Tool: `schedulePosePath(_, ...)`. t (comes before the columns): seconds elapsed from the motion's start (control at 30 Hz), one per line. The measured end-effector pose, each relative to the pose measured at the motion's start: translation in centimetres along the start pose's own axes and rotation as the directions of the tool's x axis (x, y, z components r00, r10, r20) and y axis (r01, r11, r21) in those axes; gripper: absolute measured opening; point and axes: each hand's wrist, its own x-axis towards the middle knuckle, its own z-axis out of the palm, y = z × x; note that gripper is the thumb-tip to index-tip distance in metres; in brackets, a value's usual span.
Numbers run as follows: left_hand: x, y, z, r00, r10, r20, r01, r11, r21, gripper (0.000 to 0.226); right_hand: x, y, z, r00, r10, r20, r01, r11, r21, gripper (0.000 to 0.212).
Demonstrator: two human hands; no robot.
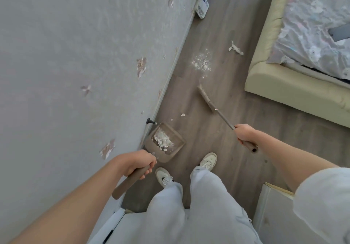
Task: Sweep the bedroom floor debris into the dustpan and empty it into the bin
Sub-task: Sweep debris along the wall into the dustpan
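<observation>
Mid-sweep here: the left hand [139,163] is wrapped tight round the dustpan [165,141] handle, pan low by the left wall and already holding scraps, while the right hand [244,133] is closed on the broom [206,99]. Next up is dragging the far crumb patch [202,62] and paper scrap [234,48] nearer, probably along the open strip between wall and bed [284,77]; no bin in view.
</observation>
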Motion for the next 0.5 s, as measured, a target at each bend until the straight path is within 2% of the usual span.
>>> schedulePosePath(0.13, 1.0, -2.3, -1.6, 0.999, -0.005, -0.036, 0.004, 1.000, -0.022, 0.014, 0.0, -3.2, 4.8, 0.998, -0.026, 0.065, 0.032, 0.996, -0.088, 0.038)
schedulePosePath(0.3, 1.4, -3.2, -3.7, 0.997, 0.032, -0.071, -0.034, 0.999, -0.037, 0.013, -2.8, -5.0, 10.6, 0.980, -0.037, 0.195, 0.083, 0.968, -0.236, 0.037)
schedulePosePath(0.43, 1.4, -3.8, -4.1, 0.997, 0.044, -0.069, -0.047, 0.997, -0.054, 0.014, -4.7, -4.0, 9.0, 0.946, -0.057, 0.320, 0.127, 0.971, -0.203, 0.039)
schedulePosePath(0.5, 1.6, -4.1, -3.9, 0.997, 0.039, -0.071, -0.044, 0.997, -0.062, 0.015, -5.3, -3.6, 7.5, 0.945, -0.072, 0.319, 0.126, 0.980, -0.152, 0.035)
